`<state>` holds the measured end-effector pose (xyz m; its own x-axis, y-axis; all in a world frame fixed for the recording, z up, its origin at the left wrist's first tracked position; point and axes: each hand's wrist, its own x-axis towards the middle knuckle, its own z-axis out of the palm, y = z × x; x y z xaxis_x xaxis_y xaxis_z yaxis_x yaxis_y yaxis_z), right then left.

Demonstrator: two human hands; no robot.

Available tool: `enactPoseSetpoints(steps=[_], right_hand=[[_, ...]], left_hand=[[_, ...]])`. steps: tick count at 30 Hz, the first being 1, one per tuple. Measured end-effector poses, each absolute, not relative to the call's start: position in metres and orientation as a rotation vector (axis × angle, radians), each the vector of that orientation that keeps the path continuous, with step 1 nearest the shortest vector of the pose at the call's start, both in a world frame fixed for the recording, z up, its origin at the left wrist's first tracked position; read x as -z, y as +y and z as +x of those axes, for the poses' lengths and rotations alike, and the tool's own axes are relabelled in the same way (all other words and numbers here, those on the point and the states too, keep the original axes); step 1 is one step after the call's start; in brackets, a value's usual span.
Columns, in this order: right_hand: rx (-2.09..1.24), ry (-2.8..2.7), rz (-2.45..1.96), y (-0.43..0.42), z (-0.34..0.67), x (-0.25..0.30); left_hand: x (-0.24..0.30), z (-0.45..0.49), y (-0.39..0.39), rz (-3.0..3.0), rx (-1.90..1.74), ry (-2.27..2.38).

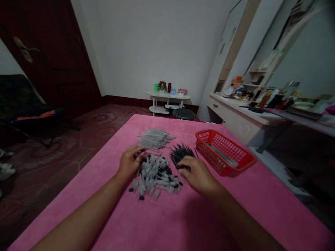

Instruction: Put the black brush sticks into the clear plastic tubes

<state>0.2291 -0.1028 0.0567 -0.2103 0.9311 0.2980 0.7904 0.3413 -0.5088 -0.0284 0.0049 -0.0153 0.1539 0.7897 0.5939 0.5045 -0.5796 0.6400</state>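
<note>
A white wall (157, 45) stood behind everything; a dark red door (57, 66) was to the left, and a pale dresser (232, 118) crowded with bottles lined the right; the tabletop (146, 226), spread with pink cloth, filled the foreground; a dark chair (23, 99) stood near the door, and a low white stand (167, 94) was at the far wall with a round black stool (183, 113) just in front of it; on the tabletop's right lay a red basket (210, 157), with slim rods (223, 156) inside; the left hand (131, 160) rested at the left edge of the cap pile (153, 172), fingers bent, and whether its grip was clamped on anything I could not tell; the right hand (197, 172) was at the near side of the black spikes (180, 153), fingers curled with something dark at the tips, its grip also impossible to judge; the caps lay in a heap between the hands, the white tubes (154, 138) were stacked just beyond them, and the spikes were between the tubes and the basket; a few black bits (141, 198) lay loose at the heap's near edge.
</note>
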Motion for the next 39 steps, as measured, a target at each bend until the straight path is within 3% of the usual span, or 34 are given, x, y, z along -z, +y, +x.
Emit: enactPoseSetpoints(steps=[12,22,32,39], right_hand=[[-0.145,-2.138,-1.668,-0.099,0.209,-0.027],[-0.014,-2.332,-1.801,-0.083,0.191,-0.037],[-0.123,-2.569,-2.149,-0.062,0.164,-0.071],[-0.383,-2.152,-1.767,-0.056,0.186,-0.063]], left_hand=[[0.016,-0.028,0.007,2.186,-1.392,1.208],[0.013,-0.025,0.005,2.204,-1.376,1.205],[0.013,-0.025,0.006,2.198,-1.36,1.221],[0.011,-0.025,0.004,2.284,-1.353,1.238]])
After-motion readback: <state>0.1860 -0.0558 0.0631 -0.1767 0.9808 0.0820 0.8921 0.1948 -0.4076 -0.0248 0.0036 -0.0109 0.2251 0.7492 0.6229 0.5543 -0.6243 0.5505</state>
